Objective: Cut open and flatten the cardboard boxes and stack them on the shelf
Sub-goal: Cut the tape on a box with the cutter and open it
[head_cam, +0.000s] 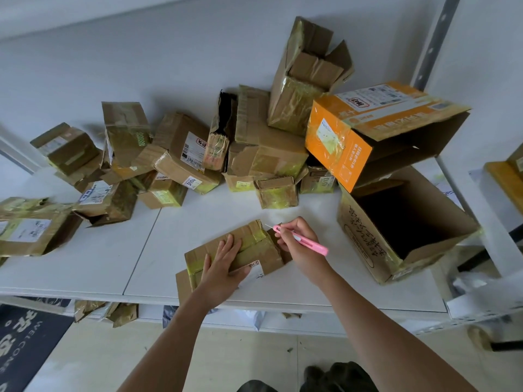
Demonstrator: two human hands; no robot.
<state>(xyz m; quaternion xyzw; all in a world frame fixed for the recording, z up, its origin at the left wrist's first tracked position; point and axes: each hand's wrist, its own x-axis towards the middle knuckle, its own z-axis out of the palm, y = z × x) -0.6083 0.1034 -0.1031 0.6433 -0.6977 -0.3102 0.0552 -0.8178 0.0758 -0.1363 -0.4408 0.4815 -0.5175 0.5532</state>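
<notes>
Left hand (pixel 223 261) nearest, laid palm-down with fingers straight on the top of a small taped cardboard box (pixel 240 253), pressing it flat. The box lies at the front edge of the white shelf (pixel 113 256), one flap overhanging the edge. Right hand (pixel 297 244) grips a pink utility knife (pixel 300 239) like a pen, fingers curled round it, blade tip just beside the box's far right corner. Behind: pile of unopened taped boxes (pixel 175 154) along the wall. Right: orange box (pixel 365 131) on its side, atop an open-topped brown box (pixel 396 227).
</notes>
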